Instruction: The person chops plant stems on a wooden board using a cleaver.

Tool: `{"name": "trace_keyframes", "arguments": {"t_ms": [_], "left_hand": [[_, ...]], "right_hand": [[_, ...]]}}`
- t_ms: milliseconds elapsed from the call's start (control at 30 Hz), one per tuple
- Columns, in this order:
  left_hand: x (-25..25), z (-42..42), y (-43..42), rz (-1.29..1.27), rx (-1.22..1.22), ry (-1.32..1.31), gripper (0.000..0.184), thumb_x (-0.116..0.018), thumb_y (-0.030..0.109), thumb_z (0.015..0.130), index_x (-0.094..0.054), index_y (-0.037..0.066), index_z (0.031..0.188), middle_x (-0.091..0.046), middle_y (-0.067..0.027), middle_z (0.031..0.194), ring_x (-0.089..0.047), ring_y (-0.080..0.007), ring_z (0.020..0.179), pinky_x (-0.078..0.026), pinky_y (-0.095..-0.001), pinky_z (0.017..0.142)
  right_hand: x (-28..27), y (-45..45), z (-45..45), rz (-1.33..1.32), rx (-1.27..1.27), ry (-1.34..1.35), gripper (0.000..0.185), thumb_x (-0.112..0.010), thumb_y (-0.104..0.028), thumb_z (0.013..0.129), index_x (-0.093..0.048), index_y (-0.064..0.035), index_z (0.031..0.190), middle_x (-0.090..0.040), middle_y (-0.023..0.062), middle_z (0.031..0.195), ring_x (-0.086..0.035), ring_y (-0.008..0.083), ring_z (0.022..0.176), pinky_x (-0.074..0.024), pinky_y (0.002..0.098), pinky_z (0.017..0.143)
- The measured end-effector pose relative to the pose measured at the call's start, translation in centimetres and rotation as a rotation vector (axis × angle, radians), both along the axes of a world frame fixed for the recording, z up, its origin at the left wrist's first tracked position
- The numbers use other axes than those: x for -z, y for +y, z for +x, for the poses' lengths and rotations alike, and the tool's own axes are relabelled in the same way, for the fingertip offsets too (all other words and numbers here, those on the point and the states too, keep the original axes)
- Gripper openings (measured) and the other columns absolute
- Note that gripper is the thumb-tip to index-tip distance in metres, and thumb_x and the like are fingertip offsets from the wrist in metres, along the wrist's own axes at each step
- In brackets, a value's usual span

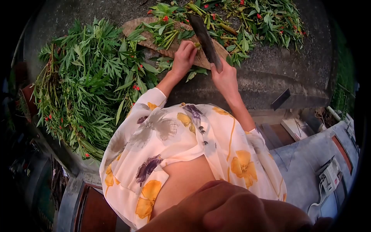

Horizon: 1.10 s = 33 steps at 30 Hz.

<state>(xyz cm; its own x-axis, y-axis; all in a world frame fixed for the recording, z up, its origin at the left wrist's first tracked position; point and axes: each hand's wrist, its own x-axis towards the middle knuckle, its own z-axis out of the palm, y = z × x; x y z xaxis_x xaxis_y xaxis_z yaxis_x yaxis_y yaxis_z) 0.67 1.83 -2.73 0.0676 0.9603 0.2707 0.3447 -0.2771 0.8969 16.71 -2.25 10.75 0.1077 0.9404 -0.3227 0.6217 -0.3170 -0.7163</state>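
My right hand (225,77) is wrapped round the handle end of a long dark blade (205,38), which slants up and to the left over a wooden board (210,54). My left hand (184,58) rests at the board's near edge, its fingers closed on a small piece of green stem (197,45) beside the blade. Cut green stems (169,38) with leaves lie on the board, just beyond my left hand. Leafy stalks with red flowers (266,19) are spread past the board.
A large heap of leafy green plants (89,81) covers the left of the rough grey slab (286,73). On the slab's right front edge lies a small dark flat piece (280,99). Below right, a white power box (331,176) sits on a grey surface.
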Motion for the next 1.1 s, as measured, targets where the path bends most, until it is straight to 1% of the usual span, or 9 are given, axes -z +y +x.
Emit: {"name": "trace_keyframes", "arguments": {"t_ms": [300,400,533,733,800,933,967,1000,1100], "left_hand": [[-0.6,-0.2,-0.4,-0.004,0.032,0.013,0.010,-0.066,-0.001,0.092,-0.061,0.000,0.101,-0.061,-0.0183,0.103,-0.064,-0.0442,0.089,-0.054,-0.0452,0.073],[-0.5,-0.1,-0.6,-0.047,0.028,0.048,0.016,-0.064,-0.007,0.090,-0.061,-0.002,0.104,-0.061,-0.0181,0.102,-0.065,-0.0426,0.088,-0.054,-0.0403,0.074],[-0.1,0.0,-0.2,-0.015,0.013,0.065,0.014,-0.063,-0.008,0.089,-0.058,-0.002,0.100,-0.058,-0.0193,0.098,-0.063,-0.0437,0.087,-0.053,-0.0421,0.073],[-0.1,-0.3,-0.2,0.000,0.043,0.053,0.012,-0.063,-0.007,0.089,-0.057,-0.002,0.098,-0.057,-0.0195,0.096,-0.061,-0.0437,0.084,-0.051,-0.0426,0.071],[0.4,-0.3,-0.4,-0.060,0.017,0.065,0.012,-0.063,-0.004,0.090,-0.057,-0.001,0.100,-0.056,-0.0216,0.098,-0.059,-0.0486,0.087,-0.050,-0.0491,0.071],[-0.3,-0.3,0.0,-0.051,-0.012,0.053,0.018,-0.067,-0.002,0.090,-0.058,-0.001,0.104,-0.059,-0.0207,0.096,-0.062,-0.0438,0.082,-0.051,-0.0462,0.070],[-0.7,0.3,-0.2,-0.127,-0.081,-0.084,0.021,-0.071,0.000,0.088,-0.062,-0.003,0.107,-0.062,-0.0186,0.095,-0.065,-0.0374,0.080,-0.053,-0.0408,0.070],[-0.8,0.2,-0.2,-0.131,-0.080,-0.084,0.021,-0.071,0.000,0.088,-0.062,-0.003,0.107,-0.062,-0.0186,0.095,-0.065,-0.0374,0.080,-0.053,-0.0408,0.070],[-0.3,-0.3,0.1,-0.034,-0.047,0.063,0.025,-0.071,0.001,0.088,-0.064,-0.002,0.112,-0.064,-0.0148,0.095,-0.067,-0.0292,0.078,-0.054,-0.0371,0.070]], "right_hand": [[1.6,-1.0,-0.6,-0.050,-0.045,-0.044,0.020,-0.066,-0.010,0.088,-0.063,0.0049,0.101,-0.064,0.0313,0.076,-0.066,0.0515,0.081,-0.0513,0.0548,0.071],[2.9,-1.1,-0.3,-0.013,-0.065,-0.083,0.019,-0.067,-0.009,0.088,-0.063,0.0043,0.100,-0.065,0.0318,0.077,-0.067,0.0515,0.083,-0.0516,0.0557,0.072],[5.6,0.5,-0.1,0.011,-0.097,-0.131,0.019,-0.068,-0.009,0.088,-0.063,0.0045,0.100,-0.066,0.0326,0.078,-0.066,0.0527,0.084,-0.0523,0.0574,0.074],[4.8,0.7,0.0,-0.062,-0.105,-0.103,0.021,-0.068,-0.008,0.087,-0.065,0.0067,0.102,-0.066,0.0353,0.083,-0.066,0.0534,0.087,-0.0530,0.0581,0.076],[5.6,-0.3,0.0,-0.085,-0.104,-0.105,0.022,-0.068,-0.008,0.087,-0.065,0.0072,0.102,-0.067,0.0356,0.085,-0.067,0.0532,0.087,-0.0536,0.0577,0.077],[7.4,0.3,0.1,-0.086,-0.166,-0.172,0.024,-0.070,-0.008,0.085,-0.066,0.0073,0.104,-0.068,0.0358,0.088,-0.067,0.0531,0.090,-0.0546,0.0571,0.081],[7.6,0.7,0.5,-0.086,-0.183,-0.170,0.025,-0.070,-0.008,0.085,-0.066,0.0074,0.104,-0.068,0.0360,0.090,-0.067,0.0530,0.091,-0.0547,0.0570,0.083],[7.2,0.8,0.4,-0.091,-0.181,-0.170,0.025,-0.070,-0.008,0.085,-0.066,0.0074,0.104,-0.068,0.0360,0.090,-0.067,0.0530,0.091,-0.0547,0.0570,0.083],[6.4,1.1,0.0,-0.153,-0.168,-0.201,0.025,-0.070,-0.009,0.085,-0.066,0.0076,0.104,-0.068,0.0360,0.091,-0.067,0.0530,0.093,-0.0541,0.0577,0.085]]}}
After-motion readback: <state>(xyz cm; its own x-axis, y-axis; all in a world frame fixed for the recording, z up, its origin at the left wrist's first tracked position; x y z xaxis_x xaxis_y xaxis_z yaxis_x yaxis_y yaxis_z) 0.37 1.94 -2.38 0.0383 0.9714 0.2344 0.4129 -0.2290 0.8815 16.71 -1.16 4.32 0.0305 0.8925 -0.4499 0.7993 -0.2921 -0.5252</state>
